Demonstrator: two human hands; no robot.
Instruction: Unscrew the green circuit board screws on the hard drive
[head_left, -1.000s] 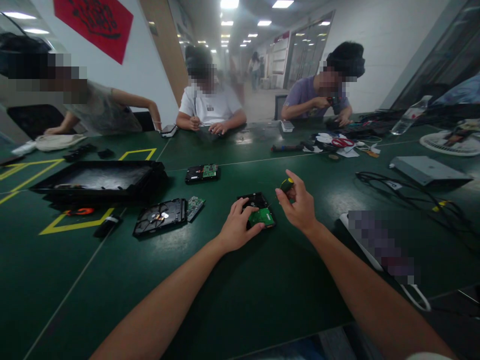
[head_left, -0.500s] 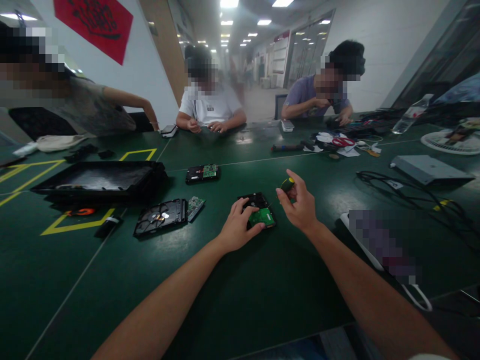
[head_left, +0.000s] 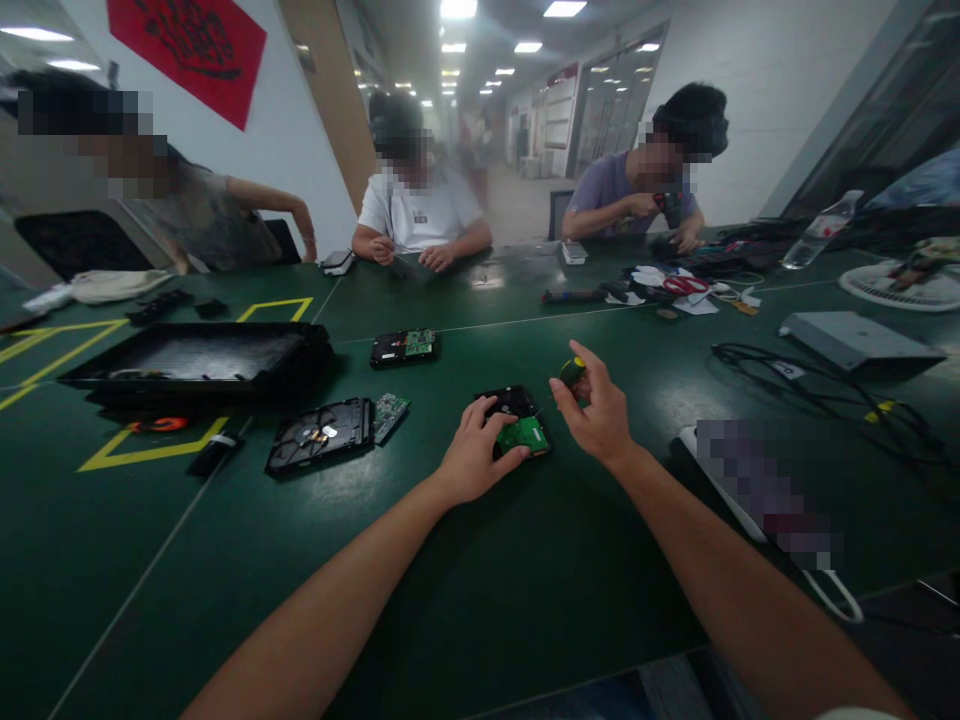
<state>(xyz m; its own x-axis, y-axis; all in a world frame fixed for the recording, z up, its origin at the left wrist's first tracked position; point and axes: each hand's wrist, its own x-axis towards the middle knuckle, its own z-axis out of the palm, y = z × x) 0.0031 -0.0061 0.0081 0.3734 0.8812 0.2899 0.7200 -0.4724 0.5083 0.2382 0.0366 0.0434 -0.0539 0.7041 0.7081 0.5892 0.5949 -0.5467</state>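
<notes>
A black hard drive point(head_left: 516, 412) with a green circuit board on top lies on the green table point(head_left: 480, 600) in front of me. My left hand point(head_left: 474, 455) rests on its left side, fingers curled over the edge and thumb against the board, gripping it. My right hand point(head_left: 600, 410) hovers just right of the drive, fingers closed round a screwdriver with a yellow and black handle point(head_left: 572, 371) that points down toward the drive.
An opened hard drive point(head_left: 321, 433) with a loose board lies to the left, another drive point(head_left: 405, 346) beyond it, and a black tray point(head_left: 199, 358) at far left. Cables point(head_left: 825, 380) and a grey box point(head_left: 855, 340) sit on the right. Three people work across the table.
My hands and the drive have hardly moved. The person at far left has shifted position, and the person at the back right has raised a tool.
</notes>
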